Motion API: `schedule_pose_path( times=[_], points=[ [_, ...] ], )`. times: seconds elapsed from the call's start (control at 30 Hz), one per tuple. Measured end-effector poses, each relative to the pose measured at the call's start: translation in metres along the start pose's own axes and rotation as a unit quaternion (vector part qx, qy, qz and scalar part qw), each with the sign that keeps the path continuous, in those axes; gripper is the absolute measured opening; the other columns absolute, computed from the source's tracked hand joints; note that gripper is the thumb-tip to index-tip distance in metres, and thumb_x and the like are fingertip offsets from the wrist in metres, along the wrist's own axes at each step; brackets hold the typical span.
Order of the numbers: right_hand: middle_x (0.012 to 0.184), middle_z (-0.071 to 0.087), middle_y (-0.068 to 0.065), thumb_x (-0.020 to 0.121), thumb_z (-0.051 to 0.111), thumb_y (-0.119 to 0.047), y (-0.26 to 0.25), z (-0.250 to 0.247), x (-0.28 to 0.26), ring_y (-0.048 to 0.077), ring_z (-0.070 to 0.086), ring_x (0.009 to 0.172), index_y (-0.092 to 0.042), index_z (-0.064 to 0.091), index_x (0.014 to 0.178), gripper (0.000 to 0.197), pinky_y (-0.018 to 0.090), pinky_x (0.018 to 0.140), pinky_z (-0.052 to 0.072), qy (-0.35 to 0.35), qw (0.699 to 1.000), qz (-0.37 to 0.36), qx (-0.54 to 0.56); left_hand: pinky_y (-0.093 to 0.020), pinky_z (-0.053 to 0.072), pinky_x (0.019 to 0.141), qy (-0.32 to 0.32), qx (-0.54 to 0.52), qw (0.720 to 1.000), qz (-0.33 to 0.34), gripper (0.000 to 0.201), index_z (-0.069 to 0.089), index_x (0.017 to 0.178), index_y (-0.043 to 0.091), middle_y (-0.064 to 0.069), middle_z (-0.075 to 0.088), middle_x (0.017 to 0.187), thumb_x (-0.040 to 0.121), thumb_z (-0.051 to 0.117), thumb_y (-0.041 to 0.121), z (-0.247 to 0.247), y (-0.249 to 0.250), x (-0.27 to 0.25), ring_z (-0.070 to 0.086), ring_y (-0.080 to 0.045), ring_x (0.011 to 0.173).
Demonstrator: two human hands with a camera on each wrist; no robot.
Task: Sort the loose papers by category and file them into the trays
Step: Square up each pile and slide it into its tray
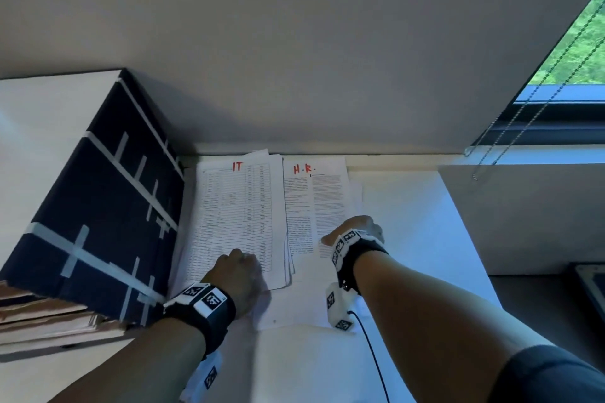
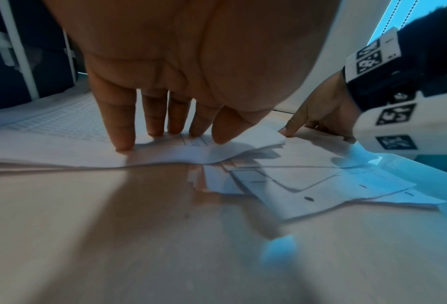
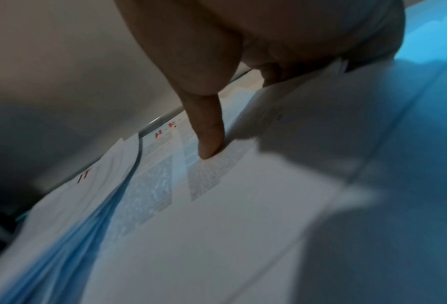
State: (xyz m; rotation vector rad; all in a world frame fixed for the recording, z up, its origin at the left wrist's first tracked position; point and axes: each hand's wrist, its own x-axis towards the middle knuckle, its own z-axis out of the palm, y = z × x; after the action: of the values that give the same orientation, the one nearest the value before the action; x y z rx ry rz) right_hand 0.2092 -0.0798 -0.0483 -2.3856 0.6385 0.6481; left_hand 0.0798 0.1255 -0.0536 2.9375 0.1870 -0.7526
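Observation:
Two paper stacks lie side by side against the wall on the white desk (image 1: 409,239). The left stack (image 1: 239,206) has "IT" in red on its top sheet, the right stack (image 1: 314,199) "H.R.". My left hand (image 1: 244,263) presses on the IT stack's near end; its straight fingers (image 2: 125,142) and thumb push the top sheet (image 2: 61,123), which buckles slightly. My right hand (image 1: 357,229) is at the H.R. stack's near right edge. Its thumb (image 3: 209,144) presses on the printed sheet (image 3: 217,174) and its curled fingers (image 3: 274,76) hold the raised edge.
A dark blue box with white tape strips (image 1: 98,199) stands tilted at the left, touching the IT stack, on brown folders (image 1: 49,314). More loose sheets (image 2: 321,191) lie under the stacks' near ends. A black cable (image 1: 370,343) trails from my right wrist. A window (image 1: 573,59) is at the far right.

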Motion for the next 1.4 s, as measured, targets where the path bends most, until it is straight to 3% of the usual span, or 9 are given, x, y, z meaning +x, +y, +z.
schedule_pose_path(
  times=[0.1,0.2,0.5,0.73,0.9,1.0,1.07,1.17,1.4],
  points=[
    [0.100,0.070,0.008,0.050,0.094,-0.036,0.000,-0.001,0.006,0.027,0.067,0.090,-0.018,0.072,0.068,0.034,0.034,0.087,0.056,-0.006,1.000,-0.018,0.003,-0.038,0.046,0.088,0.000,0.003,1.000,0.007,0.041,0.045,0.129,0.016,-0.010,0.044,0.129,0.092,0.049,0.032,0.001,-0.003,0.000,0.046,-0.030,0.116],
    [0.114,0.065,0.011,0.073,0.079,-0.030,-0.005,0.000,0.006,0.029,0.061,0.103,-0.020,0.069,0.087,0.020,0.032,0.090,0.052,0.009,0.999,-0.032,-0.021,-0.038,0.046,0.090,0.000,-0.009,1.000,0.008,0.041,0.044,0.132,0.018,-0.008,0.043,0.131,0.093,0.047,0.032,0.003,-0.006,0.000,0.045,-0.028,0.117],
    [0.150,0.044,0.013,0.087,0.075,-0.021,0.029,-0.049,0.024,0.029,0.046,0.134,-0.002,0.036,0.148,0.075,0.032,0.104,0.040,-0.078,0.992,-0.088,0.038,-0.041,0.045,0.097,-0.027,-0.034,0.999,0.014,0.034,0.050,0.127,0.022,-0.008,0.043,0.130,0.093,0.050,0.027,-0.011,-0.005,-0.004,0.045,-0.029,0.118],
    [0.101,0.073,0.020,0.073,0.080,-0.009,0.169,-0.116,0.063,0.041,0.069,0.094,-0.005,0.065,0.109,0.038,0.061,0.090,0.052,-0.085,0.984,-0.048,0.150,-0.041,0.044,0.099,-0.029,-0.064,0.998,0.000,0.044,0.041,0.140,0.018,-0.011,0.044,0.131,0.098,0.045,0.026,-0.018,-0.006,-0.008,0.046,-0.031,0.120],
    [0.104,0.073,0.018,0.082,0.068,0.006,0.169,-0.117,0.023,0.042,0.069,0.098,-0.012,0.065,0.112,0.035,0.064,0.088,0.052,-0.126,0.947,-0.117,0.273,-0.034,0.040,0.106,-0.021,-0.160,0.985,-0.053,0.060,0.036,0.150,0.021,-0.008,0.044,0.152,0.097,0.042,0.048,-0.042,0.008,-0.001,0.048,-0.027,0.132],
    [0.109,0.073,0.016,0.083,0.065,0.009,0.157,-0.121,-0.007,0.038,0.068,0.103,-0.010,0.063,0.115,0.037,0.058,0.093,0.052,-0.147,0.902,-0.179,0.364,-0.037,0.038,0.111,0.009,-0.352,0.935,-0.047,0.096,0.031,0.154,0.020,-0.003,0.040,0.155,0.075,0.059,0.066,-0.045,0.040,-0.001,0.045,-0.023,0.137],
    [0.113,0.071,0.019,0.084,0.060,0.013,0.148,-0.128,-0.030,0.038,0.067,0.106,-0.005,0.061,0.117,0.038,0.053,0.094,0.051,-0.159,0.867,-0.230,0.413,-0.040,0.042,0.106,-0.030,-0.538,0.840,-0.058,0.105,0.043,0.146,0.021,0.001,0.052,0.143,0.058,0.077,0.068,-0.044,0.062,-0.005,0.052,-0.023,0.128],
    [0.113,0.072,0.016,0.085,0.057,0.017,0.135,-0.135,-0.053,0.034,0.068,0.107,-0.006,0.064,0.116,0.039,0.047,0.093,0.051,-0.127,0.849,-0.313,0.406,-0.040,0.043,0.101,-0.009,-0.690,0.723,0.012,0.070,0.064,0.127,0.013,-0.003,0.069,0.123,0.069,0.083,0.048,-0.050,0.088,-0.009,0.062,-0.026,0.113],
    [0.097,0.076,-0.008,0.080,0.077,-0.009,0.111,-0.153,-0.077,0.012,0.072,0.093,-0.022,0.072,0.098,0.024,0.032,0.081,0.058,0.013,0.839,-0.404,0.364,-0.018,0.053,0.079,0.234,-0.679,0.676,0.165,0.031,0.069,0.115,0.010,0.002,0.076,0.106,0.084,0.074,0.009,-0.111,0.109,-0.053,0.072,-0.010,0.097]
  ],
)
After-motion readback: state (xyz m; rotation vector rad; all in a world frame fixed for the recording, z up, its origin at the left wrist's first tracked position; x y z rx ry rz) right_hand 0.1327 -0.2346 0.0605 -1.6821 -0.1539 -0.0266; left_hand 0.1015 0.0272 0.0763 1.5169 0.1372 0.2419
